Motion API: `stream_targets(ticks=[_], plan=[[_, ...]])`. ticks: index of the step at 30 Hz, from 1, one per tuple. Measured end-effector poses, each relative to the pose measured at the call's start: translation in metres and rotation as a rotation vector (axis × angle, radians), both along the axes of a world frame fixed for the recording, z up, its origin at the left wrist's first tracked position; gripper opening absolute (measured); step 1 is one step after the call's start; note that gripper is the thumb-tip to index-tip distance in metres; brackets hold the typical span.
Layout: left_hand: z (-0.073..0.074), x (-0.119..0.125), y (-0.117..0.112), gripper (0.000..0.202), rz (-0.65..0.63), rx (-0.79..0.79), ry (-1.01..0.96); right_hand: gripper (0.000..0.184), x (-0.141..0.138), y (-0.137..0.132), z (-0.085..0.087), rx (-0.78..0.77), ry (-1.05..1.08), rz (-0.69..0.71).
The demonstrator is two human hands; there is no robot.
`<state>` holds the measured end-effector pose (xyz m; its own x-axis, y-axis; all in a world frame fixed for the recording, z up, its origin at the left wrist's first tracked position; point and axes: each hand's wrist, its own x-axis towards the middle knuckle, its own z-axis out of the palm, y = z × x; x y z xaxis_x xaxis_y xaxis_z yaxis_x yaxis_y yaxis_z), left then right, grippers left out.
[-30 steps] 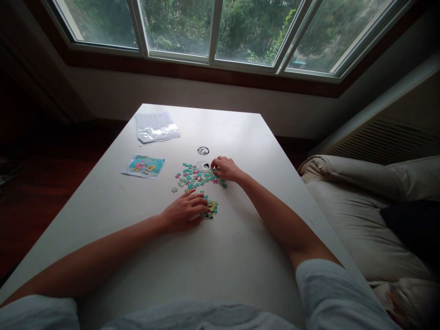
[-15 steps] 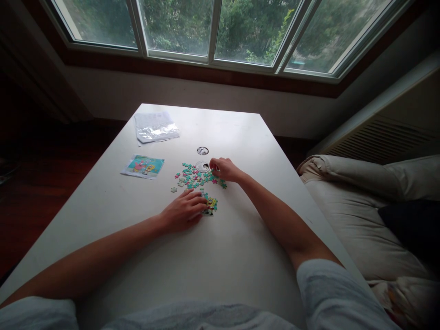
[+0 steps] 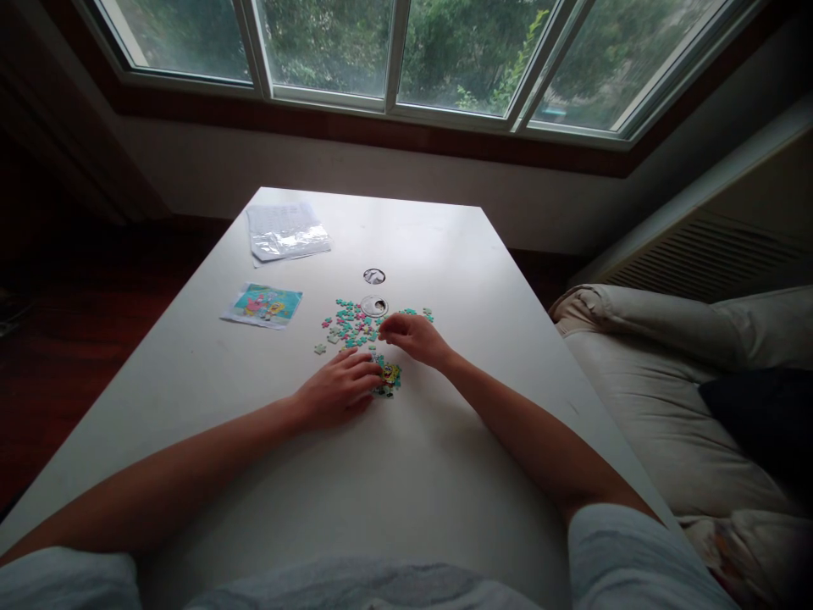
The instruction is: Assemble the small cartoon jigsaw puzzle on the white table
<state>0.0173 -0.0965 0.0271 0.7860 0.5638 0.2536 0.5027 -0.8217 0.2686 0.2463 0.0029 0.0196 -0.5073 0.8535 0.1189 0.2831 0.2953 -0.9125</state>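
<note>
My left hand (image 3: 340,388) lies flat on the white table, fingers stretched out, its fingertips on the edge of a joined section of jigsaw puzzle (image 3: 389,378) that shows a yellow cartoon figure. Part of that section is hidden under the fingers. Just above and to the right of it hovers my right hand (image 3: 416,337), thumb and fingers pinched together. Whatever sits in the pinch is too small to make out. Loose jigsaw pieces (image 3: 348,322), mostly teal and green with some pink, are spread beyond both hands, and the right hand covers some of them.
A printed picture sheet (image 3: 263,306) with cartoon figures lies on the left of the table (image 3: 356,491). Behind it is a clear plastic bag with papers (image 3: 289,230). Two round stickers or prints (image 3: 374,276) are near the middle. A beige sofa (image 3: 660,407) stands to the right.
My right hand has drawn back toward me from the loose pieces, close to the joined section, uncovering some pieces on the right. My left hand has stayed in place.
</note>
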Motion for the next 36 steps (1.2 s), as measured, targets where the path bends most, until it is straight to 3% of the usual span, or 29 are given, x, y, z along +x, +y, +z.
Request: stream_targets(ticks=[3,11,21,27,36], plan=[[0.000,0.000,0.000,0.031,-0.002,-0.004,0.011,0.015,-0.002,-0.006,0.000,-0.156,0.127,0.051],[-0.001,-0.001,-0.001,0.031,0.004,-0.002,0.010,0.018,-0.003,-0.007,-0.001,-0.163,0.139,-0.018],[0.000,0.000,-0.001,0.029,0.003,0.009,0.020,0.006,-0.004,-0.012,-0.008,0.057,-0.125,-0.035],[0.001,0.000,-0.001,0.026,0.005,0.020,0.024,0.004,-0.007,-0.015,-0.015,0.059,-0.184,-0.030],[0.000,0.001,-0.002,0.026,0.013,0.018,0.024,0.005,-0.010,-0.019,-0.006,0.290,-0.339,-0.046]])
